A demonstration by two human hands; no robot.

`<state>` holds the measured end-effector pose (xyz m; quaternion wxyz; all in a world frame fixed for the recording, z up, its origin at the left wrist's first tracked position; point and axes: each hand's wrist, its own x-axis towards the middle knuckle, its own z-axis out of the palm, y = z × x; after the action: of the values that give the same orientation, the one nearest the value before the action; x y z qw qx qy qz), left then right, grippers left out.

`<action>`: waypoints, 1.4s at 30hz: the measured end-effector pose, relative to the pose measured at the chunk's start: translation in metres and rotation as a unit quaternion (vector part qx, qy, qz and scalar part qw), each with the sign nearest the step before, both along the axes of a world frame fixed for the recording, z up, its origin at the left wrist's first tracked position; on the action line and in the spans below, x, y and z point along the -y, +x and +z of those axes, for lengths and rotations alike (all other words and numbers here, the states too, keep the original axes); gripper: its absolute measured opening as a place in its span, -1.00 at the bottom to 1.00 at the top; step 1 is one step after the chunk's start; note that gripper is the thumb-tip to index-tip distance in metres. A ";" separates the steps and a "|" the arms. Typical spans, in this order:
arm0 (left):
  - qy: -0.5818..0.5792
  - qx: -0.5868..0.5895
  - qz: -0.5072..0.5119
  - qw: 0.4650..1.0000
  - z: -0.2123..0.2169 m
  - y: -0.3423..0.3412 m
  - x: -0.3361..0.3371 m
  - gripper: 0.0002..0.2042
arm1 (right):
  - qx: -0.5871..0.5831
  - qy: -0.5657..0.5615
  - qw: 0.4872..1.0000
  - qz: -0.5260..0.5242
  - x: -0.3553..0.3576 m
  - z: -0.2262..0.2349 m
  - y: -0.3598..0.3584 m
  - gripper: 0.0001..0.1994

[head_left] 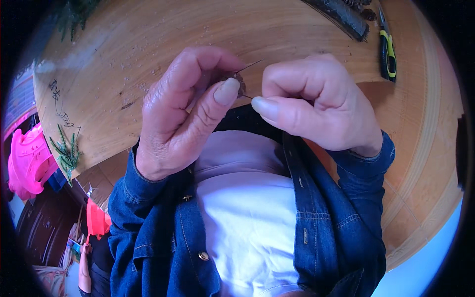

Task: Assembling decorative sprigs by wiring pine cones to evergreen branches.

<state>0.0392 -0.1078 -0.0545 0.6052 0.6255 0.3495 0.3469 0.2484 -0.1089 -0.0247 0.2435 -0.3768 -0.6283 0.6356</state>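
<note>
Left hand is pinching shut on a small brown piece, possibly a cone, while the right hand is closing on a thin wire running up-right from it, both hovering above the wooden table.

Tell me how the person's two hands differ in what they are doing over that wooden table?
The left hand pinches a small brown piece between thumb and curled fingers, while the right hand grips a thin wire near that piece. The left hand shows its back and knuckles, and the right hand is a closed fist with the thumb pointing left. Both wear blue denim sleeves and meet above the wooden table.
</note>
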 end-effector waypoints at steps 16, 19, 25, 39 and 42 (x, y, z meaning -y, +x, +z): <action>-0.077 0.026 0.026 0.996 0.001 0.002 0.007 -0.79 | 0.095 0.291 0.939 -0.159 0.027 -0.018 -0.024 -0.81; -0.066 0.019 0.023 0.997 -0.001 0.004 0.006 -0.80 | 0.102 0.289 0.939 -0.159 0.028 -0.020 -0.023 -0.81; -0.054 -0.035 -0.037 0.997 0.002 0.000 0.001 -0.72 | 0.127 0.293 0.935 -0.155 0.027 -0.019 -0.019 -0.82; 0.141 -0.075 -0.053 0.986 -0.009 0.008 -0.004 -0.80 | 0.132 0.215 0.961 -0.112 0.024 -0.011 -0.004 -0.80; 0.167 -0.084 -0.059 0.981 -0.005 0.006 -0.005 -0.80 | 0.102 0.133 0.981 -0.101 0.021 -0.005 0.007 -0.78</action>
<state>0.0450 -0.1024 -0.0596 0.4801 0.7640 0.2992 0.3104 0.2557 -0.1298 -0.0301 0.2887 -0.4654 -0.6873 0.4771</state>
